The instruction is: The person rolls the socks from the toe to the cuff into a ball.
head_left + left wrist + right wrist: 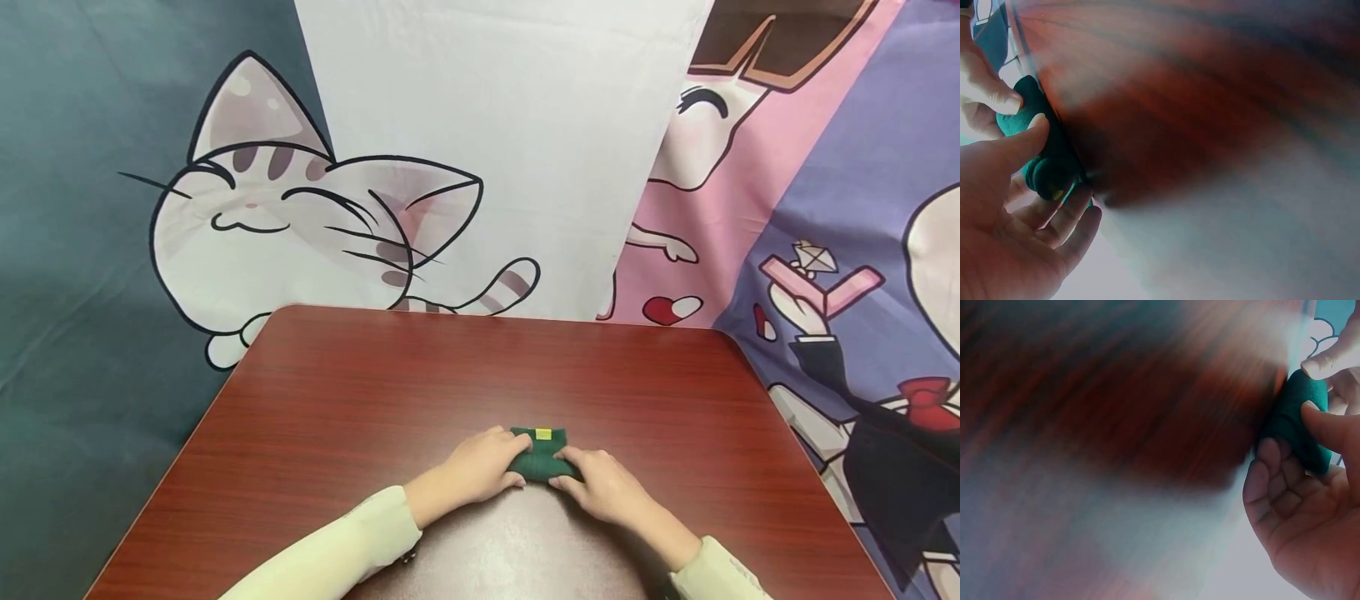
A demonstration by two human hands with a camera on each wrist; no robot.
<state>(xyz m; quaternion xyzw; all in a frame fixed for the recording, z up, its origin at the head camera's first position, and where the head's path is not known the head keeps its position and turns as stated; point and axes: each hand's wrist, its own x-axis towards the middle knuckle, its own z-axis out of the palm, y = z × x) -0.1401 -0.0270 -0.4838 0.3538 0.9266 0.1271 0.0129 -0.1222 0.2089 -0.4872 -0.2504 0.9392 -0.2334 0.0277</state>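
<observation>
A dark green cloth (542, 468), rolled from its near side, lies on the table with a short flat part still spread beyond the roll. On its far edge shows a yellow label (543, 434). My left hand (483, 467) grips the left end of the roll, thumb on the near side and fingers over the top. At the other end my right hand (606, 485) holds it the same way. In the left wrist view, the spiral end of the rolled cloth (1054, 147) shows between thumb and fingers. The right wrist view shows my right thumb pressing the cloth (1300, 394).
The reddish-brown wooden table (450, 367) has rounded far corners. Behind it hangs a printed backdrop (510, 100) with a cartoon cat and other figures. A small dark item (408, 555) shows under the left sleeve cuff.
</observation>
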